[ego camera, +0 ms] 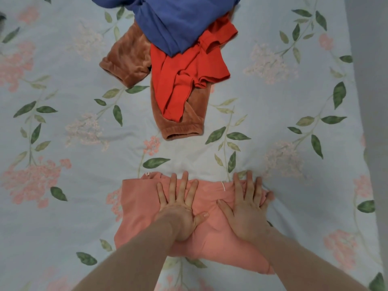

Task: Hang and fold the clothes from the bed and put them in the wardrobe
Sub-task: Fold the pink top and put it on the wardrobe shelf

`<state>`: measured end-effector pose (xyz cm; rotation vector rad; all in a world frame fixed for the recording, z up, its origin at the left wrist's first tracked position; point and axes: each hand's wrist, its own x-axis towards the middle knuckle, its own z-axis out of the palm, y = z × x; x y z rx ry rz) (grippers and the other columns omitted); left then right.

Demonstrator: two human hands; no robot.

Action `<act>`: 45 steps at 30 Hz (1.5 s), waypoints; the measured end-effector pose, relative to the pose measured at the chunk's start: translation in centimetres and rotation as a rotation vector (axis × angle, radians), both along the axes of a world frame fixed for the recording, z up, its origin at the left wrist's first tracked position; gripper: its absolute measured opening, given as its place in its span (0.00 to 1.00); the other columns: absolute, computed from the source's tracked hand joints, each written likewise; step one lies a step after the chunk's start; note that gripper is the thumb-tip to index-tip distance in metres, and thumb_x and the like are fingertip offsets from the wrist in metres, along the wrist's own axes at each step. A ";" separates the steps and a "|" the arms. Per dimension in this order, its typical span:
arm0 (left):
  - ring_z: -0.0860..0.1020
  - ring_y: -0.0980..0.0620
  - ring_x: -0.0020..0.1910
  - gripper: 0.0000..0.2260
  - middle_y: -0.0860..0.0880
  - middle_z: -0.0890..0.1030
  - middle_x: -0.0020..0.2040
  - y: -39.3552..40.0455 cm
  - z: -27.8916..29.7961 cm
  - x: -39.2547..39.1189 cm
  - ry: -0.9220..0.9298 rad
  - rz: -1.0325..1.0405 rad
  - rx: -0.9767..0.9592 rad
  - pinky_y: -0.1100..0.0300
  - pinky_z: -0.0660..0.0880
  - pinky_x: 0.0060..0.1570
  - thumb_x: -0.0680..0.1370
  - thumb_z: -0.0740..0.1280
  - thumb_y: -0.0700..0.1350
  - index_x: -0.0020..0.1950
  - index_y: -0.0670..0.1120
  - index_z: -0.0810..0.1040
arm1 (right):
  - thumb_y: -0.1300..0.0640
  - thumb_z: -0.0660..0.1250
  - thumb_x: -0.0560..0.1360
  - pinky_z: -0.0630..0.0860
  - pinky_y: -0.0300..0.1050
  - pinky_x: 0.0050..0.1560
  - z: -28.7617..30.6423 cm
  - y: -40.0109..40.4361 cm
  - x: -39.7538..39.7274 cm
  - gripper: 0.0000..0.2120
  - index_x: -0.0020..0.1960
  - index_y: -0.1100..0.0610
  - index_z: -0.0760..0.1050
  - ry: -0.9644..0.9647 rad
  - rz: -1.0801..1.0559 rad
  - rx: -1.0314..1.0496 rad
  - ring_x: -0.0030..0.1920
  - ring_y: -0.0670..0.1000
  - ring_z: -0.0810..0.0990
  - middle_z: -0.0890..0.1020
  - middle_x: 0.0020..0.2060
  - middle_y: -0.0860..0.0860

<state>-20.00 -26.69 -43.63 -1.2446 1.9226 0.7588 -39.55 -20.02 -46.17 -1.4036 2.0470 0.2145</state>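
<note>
Palms flat is how I have both hands now: my left hand [180,208] and my right hand [247,208] press down side by side on the pink garment [138,208], fingers straight and spread, gripping nothing. The garment lies folded on the flowered bedsheet [63,143], right under my hands and spreading out to the left of the left one. The right hand's fingertips sit at the garment's far right corner, where the cloth bunches a little. Well beyond my fingertips, farther up the bed, lies a loose heap: a red garment [189,66] draped over a brown velvety garment [130,57], with a blue garment [174,22] on top of both at the far end.
</note>
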 end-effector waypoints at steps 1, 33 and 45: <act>0.16 0.41 0.69 0.42 0.50 0.14 0.69 0.0 0.1 0.0 -0.001 -0.001 -0.001 0.30 0.24 0.66 0.77 0.45 0.74 0.74 0.56 0.21 | 0.25 0.35 0.70 0.31 0.71 0.73 0.0 0.1 0.0 0.45 0.80 0.46 0.31 0.002 0.001 0.004 0.80 0.61 0.31 0.25 0.77 0.50; 0.27 0.43 0.77 0.28 0.56 0.32 0.81 9.4 2.9 -0.7 0.236 0.018 -0.115 0.37 0.26 0.72 0.83 0.45 0.62 0.80 0.64 0.35 | 0.25 0.77 0.53 0.73 0.56 0.70 5.5 7.2 -0.6 0.53 0.73 0.42 0.65 -0.690 -0.924 -0.089 0.66 0.52 0.77 0.78 0.66 0.46; 0.62 0.56 0.77 0.28 0.56 0.65 0.78 7.1 7.1 2.3 0.639 0.384 -0.160 0.63 0.55 0.75 0.76 0.64 0.52 0.77 0.55 0.67 | 0.47 0.73 0.76 0.72 0.47 0.64 8.6 7.1 0.2 0.33 0.77 0.43 0.64 -0.809 -0.909 -0.138 0.64 0.49 0.76 0.76 0.68 0.45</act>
